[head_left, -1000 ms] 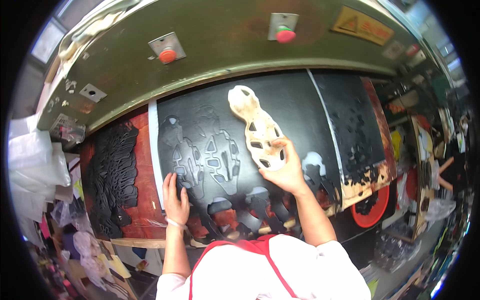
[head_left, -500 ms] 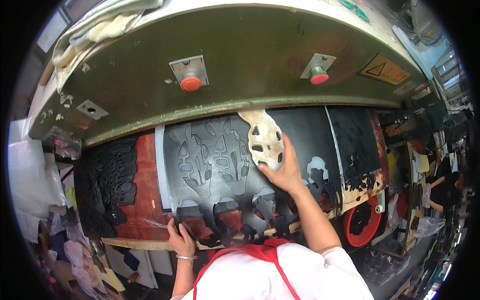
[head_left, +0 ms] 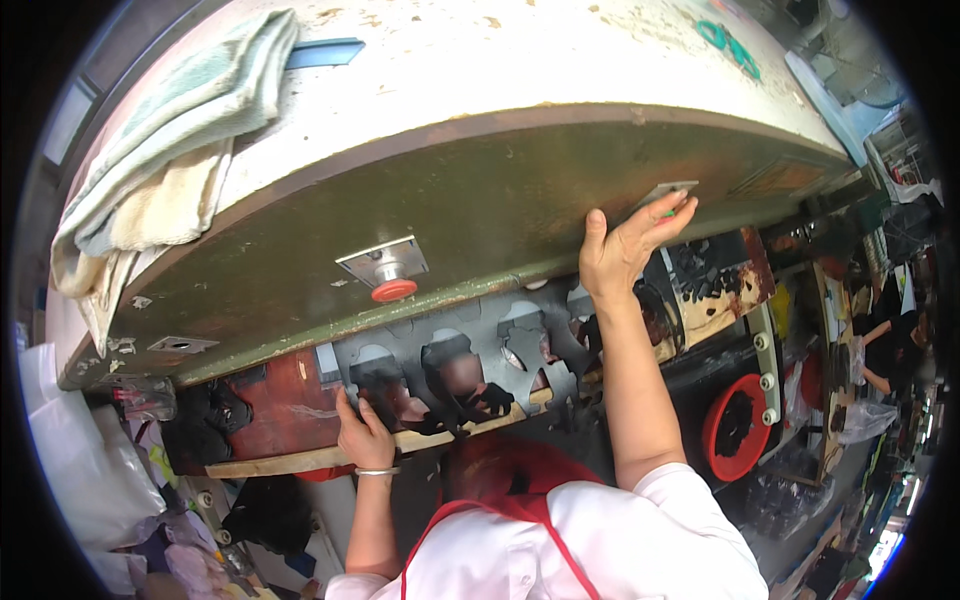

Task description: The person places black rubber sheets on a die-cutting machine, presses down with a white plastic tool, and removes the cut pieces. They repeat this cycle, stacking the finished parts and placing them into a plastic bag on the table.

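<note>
My right hand (head_left: 632, 248) is raised to the green front panel (head_left: 520, 190) of the machine. Its fingers are stretched over the right push button, which they mostly hide; the thumb stands apart. Down at the near left corner of the black sheet (head_left: 490, 312), my left hand (head_left: 366, 436) rests with thumb and fingers apart, touching the sheet's edge. Large cut-out holes run along the near part of this sheet. Its far part lies hidden under the machine's overhanging front.
A red push button (head_left: 394, 288) sits left on the panel. Folded towels (head_left: 180, 150) and a blue strip (head_left: 325, 52) lie on the white top. A wooden edge (head_left: 290, 465) borders the red board (head_left: 290, 395). A red basin (head_left: 738, 428) with black scraps stands lower right.
My right hand has let go of the pale, holed cutting die and moved up to the right button. The view has shifted; the overhang now covers the die and outlined shapes. My left hand stays.
</note>
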Available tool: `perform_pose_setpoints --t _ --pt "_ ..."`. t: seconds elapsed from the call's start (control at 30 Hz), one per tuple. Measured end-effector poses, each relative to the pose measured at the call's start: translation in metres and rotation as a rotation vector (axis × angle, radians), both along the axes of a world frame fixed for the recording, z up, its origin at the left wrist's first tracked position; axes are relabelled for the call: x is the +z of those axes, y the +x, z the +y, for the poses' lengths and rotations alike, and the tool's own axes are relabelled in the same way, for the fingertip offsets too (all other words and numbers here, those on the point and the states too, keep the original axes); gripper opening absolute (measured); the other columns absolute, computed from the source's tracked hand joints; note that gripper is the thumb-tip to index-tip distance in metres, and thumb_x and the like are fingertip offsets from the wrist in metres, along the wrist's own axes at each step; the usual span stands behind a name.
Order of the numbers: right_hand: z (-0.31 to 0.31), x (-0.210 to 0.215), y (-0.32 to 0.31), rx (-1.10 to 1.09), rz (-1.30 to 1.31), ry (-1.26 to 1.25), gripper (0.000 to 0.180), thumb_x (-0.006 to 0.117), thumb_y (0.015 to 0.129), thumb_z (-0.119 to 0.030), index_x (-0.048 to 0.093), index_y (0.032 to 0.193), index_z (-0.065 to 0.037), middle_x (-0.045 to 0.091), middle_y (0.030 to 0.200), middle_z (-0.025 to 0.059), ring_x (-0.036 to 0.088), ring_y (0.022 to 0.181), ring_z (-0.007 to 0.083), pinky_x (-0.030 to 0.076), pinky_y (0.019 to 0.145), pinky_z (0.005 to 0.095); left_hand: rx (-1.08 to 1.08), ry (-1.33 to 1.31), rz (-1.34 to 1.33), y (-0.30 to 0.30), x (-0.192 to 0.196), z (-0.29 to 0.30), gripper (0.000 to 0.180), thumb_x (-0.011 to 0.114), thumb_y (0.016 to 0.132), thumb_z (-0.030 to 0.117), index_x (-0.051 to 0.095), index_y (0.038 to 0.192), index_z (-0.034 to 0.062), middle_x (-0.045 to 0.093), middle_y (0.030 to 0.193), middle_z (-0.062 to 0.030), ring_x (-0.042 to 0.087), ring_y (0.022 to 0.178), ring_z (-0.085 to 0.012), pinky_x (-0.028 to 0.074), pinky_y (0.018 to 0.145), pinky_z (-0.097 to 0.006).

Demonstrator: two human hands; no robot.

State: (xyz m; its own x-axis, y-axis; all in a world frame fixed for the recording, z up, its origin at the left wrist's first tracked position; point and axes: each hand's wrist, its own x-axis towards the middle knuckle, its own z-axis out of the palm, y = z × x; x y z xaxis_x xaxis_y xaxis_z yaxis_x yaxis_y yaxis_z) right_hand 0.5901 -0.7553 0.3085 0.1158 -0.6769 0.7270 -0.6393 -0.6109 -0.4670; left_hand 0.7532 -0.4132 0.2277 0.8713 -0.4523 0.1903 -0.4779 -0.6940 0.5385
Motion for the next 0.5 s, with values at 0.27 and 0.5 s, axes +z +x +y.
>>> perform_pose_setpoints --t 0.27,0.5 --pt "0.006 -0.036 -0.131 -0.180 0.021 0.262 0.088 0.070 0.082 -0.028 0.019 0.144 0.010 0.041 0.138 0.0302 0.042 0.128 0.0388 0.033 0.107 0.0401 0.004 -0.094 -0.065 -0.005 -0.002 0.006 0.035 0.051 0.095 0.023 0.054 0.125 0.0062 0.066 0.095 -0.0230 0.061 0.081 -0.0444 0.046 0.070 -0.050" --pt "-0.009 -0.113 -0.198 -0.120 -0.145 0.776 0.032 0.062 0.091 -0.028 0.068 0.084 0.003 0.064 0.066 0.0169 0.057 0.058 0.0175 0.046 0.060 0.0350 0.010 0.044 -0.078 -0.008 -0.016 0.019 0.023 0.049 0.096 0.026 0.059 0.100 0.0062 0.065 0.081 -0.0213 0.059 0.070 -0.0428 0.043 0.064 -0.052"
